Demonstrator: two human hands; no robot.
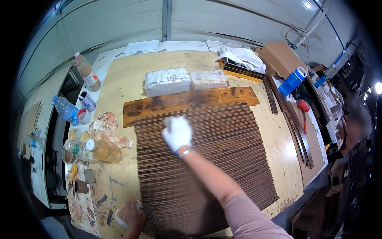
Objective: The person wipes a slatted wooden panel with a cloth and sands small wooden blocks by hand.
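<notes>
A wide row of dark brown wooden strips lies side by side on the worktable. Over the upper left part of the strips is my right hand, in a white glove, its fingers curled in; whatever they hold is hidden. My left hand, bare, rests by the strips' lower left edge, its fingers closed round a crumpled white cloth. A stained brown board lies along the far ends of the strips.
Two white wrapped blocks stand behind the board. To the left are a bottle of yellowish liquid, other bottles, and a stained rag. At right lie a red mallet, a blue bottle and long dark strips. Another person is at far right.
</notes>
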